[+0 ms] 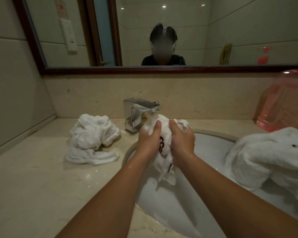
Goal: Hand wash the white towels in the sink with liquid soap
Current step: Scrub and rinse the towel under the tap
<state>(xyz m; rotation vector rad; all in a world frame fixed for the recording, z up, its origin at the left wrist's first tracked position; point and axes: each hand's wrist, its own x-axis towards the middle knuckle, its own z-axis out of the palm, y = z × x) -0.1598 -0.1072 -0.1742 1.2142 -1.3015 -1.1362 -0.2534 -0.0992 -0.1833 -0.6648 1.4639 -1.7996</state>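
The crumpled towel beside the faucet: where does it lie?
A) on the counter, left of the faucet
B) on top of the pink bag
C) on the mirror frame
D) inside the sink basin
A: the crumpled towel lies on the counter left of the faucet, outside the sink, while the left hand and the right hand grip a second towel over it.

The dark embroidery (161, 144) on the towel (165, 129) cannot be read.
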